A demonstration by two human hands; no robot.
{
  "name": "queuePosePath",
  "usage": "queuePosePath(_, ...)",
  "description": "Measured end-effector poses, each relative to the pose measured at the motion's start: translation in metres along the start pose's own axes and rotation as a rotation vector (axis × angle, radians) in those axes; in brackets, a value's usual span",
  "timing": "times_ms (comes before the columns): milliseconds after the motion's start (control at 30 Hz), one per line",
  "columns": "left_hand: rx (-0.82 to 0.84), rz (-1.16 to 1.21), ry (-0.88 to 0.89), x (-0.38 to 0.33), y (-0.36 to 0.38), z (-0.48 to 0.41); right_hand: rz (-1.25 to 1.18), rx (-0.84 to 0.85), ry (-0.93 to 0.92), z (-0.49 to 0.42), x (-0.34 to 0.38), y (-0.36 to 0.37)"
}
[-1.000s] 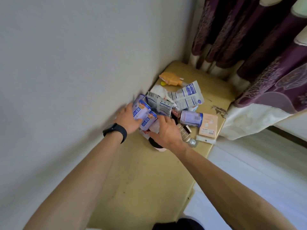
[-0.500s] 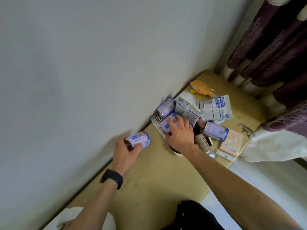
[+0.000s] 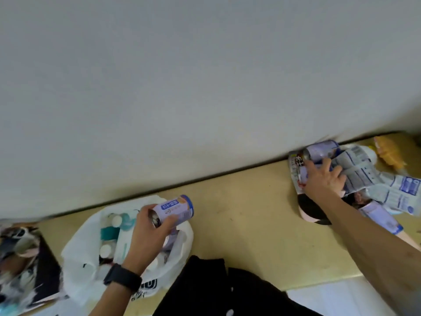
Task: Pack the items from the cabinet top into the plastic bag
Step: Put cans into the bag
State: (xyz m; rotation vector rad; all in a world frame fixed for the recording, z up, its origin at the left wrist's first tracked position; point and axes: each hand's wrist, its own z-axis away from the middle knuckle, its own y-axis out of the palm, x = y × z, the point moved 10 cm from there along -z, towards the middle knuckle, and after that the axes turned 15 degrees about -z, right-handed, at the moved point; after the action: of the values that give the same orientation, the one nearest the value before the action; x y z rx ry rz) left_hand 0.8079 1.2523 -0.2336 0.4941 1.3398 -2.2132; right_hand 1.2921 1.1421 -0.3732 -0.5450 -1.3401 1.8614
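Observation:
My left hand [image 3: 150,233] grips a purple-and-blue can [image 3: 175,209] over the open white plastic bag [image 3: 77,258], which lies on the yellow cabinet top [image 3: 246,215] and holds white-capped bottles and a teal box. My right hand [image 3: 323,181] rests far to the right on a pile of items by the wall, its fingers closed around a purple can there. Another purple can [image 3: 321,149] lies just beyond it, and a third purple can [image 3: 380,217] lies beside my forearm. White-and-blue sachets [image 3: 387,185] and an orange object [image 3: 389,151] are in the pile.
A grey wall [image 3: 205,76] runs along the cabinet's far edge. A dark book with clutter [image 3: 25,258] sits left of the bag. A black-and-white round object [image 3: 309,210] lies under my right wrist. My black garment [image 3: 227,290] fills the bottom centre.
My left hand has carried a purple can leftward from the pile to above the plastic bag. The view swung left, revealing the bag. My right hand stayed on the pile.

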Motion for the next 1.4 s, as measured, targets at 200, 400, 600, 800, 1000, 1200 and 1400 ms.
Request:
queuePosePath(200, -0.037, 0.007, -0.041, 0.048, -0.021, 0.004, 0.017, 0.002, 0.007, 0.023, 0.010, -0.008)
queuePosePath(400, -0.007, -0.043, -0.074, 0.085, -0.025, -0.001, -0.905, -0.018, -0.045, 0.098, 0.062, -0.016)
queuePosePath(600, 0.026, -0.146, -0.017, 0.109, -0.051, -0.001, -1.659, 0.328, 0.179, 0.234, 0.140, 0.043)
queuePosePath(800, 0.084, -0.342, 0.105, 0.119, -0.061, -0.022, -1.952, 0.660, 0.472, 0.344, 0.188, 0.092)
queuePosePath(1000, 0.098, -0.607, 0.308, 0.083, -0.040, -0.049, -1.895, 0.628, 0.431, 0.393, 0.187, 0.087)
queuePosePath(1200, 0.212, -0.981, 0.488, 0.063, 0.009, -0.075, -1.827, 0.527, 0.358, 0.403, 0.172, 0.072)
queuePosePath(1400, 0.256, -1.262, 0.660, 0.066, 0.042, -0.091, -1.866, 0.395, 0.368, 0.406, 0.146, 0.062)
